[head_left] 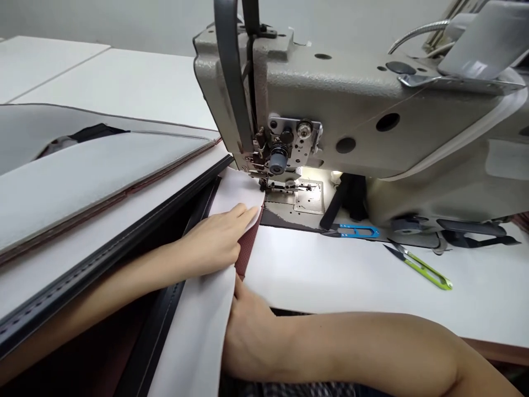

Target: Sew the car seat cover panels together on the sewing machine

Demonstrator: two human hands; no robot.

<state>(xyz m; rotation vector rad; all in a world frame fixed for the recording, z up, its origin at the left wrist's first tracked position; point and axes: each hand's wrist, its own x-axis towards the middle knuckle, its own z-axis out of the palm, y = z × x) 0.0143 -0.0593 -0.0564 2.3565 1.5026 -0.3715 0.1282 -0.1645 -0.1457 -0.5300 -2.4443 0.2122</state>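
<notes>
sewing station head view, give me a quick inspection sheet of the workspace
surface: white table, lit under the machine head
job's things: white panel with dark red material beneath its edge, lying up to the presser foot of the grey sewing machine
clutter: blue thread snips and green thread snips on the table; stacked panels at left
grippers: left hand flat on the white panel, fingers pointing to the foot; right hand mostly hidden under the panel's edge
cables: black straps hanging over the machine head
surroundings: more white tables behind
</notes>
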